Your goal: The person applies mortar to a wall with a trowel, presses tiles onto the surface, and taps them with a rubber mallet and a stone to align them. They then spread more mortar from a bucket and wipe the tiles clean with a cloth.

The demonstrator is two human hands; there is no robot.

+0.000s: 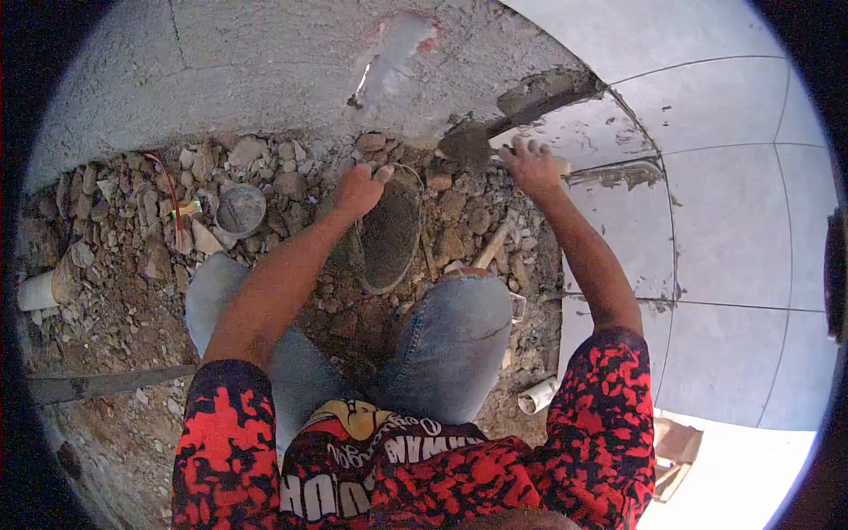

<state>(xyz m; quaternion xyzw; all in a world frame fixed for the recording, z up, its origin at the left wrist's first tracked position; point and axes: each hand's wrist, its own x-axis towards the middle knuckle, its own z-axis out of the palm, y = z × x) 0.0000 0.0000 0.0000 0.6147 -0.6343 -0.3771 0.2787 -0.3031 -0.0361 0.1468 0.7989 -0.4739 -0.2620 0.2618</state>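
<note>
My left hand (362,190) is closed on the rim of a tilted bucket (385,287), its mouth facing me. Grey mortar (389,230) lies inside the bucket. In my right hand (533,168) is a trowel (466,148), gripped by its handle, which pokes out on the right side of my fist. Dark wet mortar covers much of the trowel's blade, which is close to the rough wall base. Just beyond it, a band of mortar (552,95) runs along the edge of the pale tiles (724,110).
Rubble (132,238) covers the ground around my knees. A small grey pail (240,212) stands at left, near a red cable (172,190). White pipe ends (37,291) and a pipe piece (537,396) lie about. A rough plastered wall (247,71) rises ahead.
</note>
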